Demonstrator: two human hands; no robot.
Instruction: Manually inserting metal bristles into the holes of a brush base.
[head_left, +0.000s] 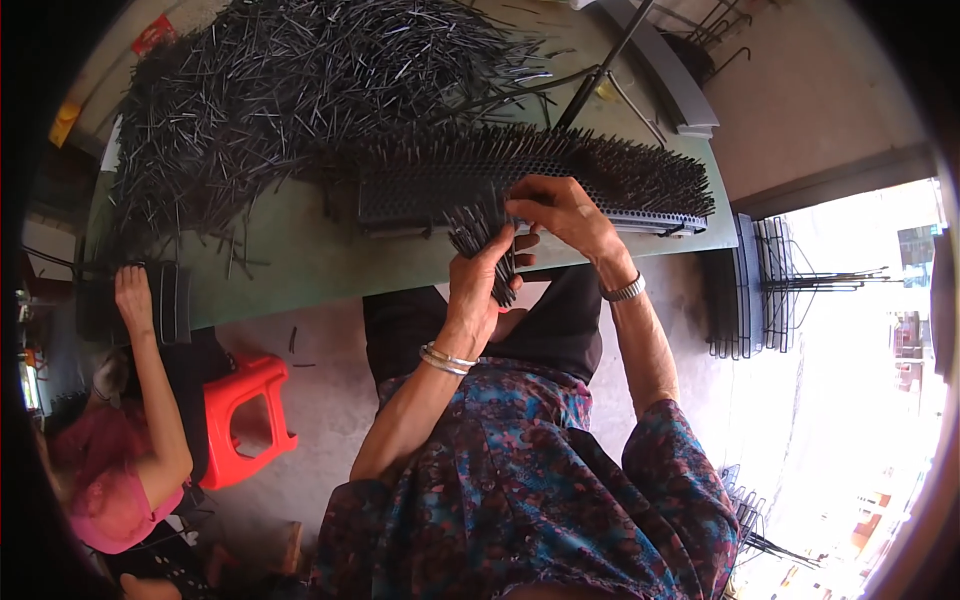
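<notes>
My left hand (476, 278), with metal bangles at the wrist, is closed round a bundle of thin black sticks (468, 234). The bundle's ends poke out above the thumb and below the fingers. Just above and to the right, my right hand (568, 216) is in a pinch beside the near side of a long black perforated rack (395, 200). What lies between its fingertips is too small to make out. Rows of upright black sticks (640, 172) fill the rack's far and right parts, while holes show bare along its near left part.
A large heap of loose black sticks (300, 90) covers the back left of the green table (290, 235). Dark metal rods (600, 85) cross behind the rack. At the left, a co-worker's hand (133, 292) touches a dark panel near a red stool (245, 420). Wire racks (775, 285) stand right.
</notes>
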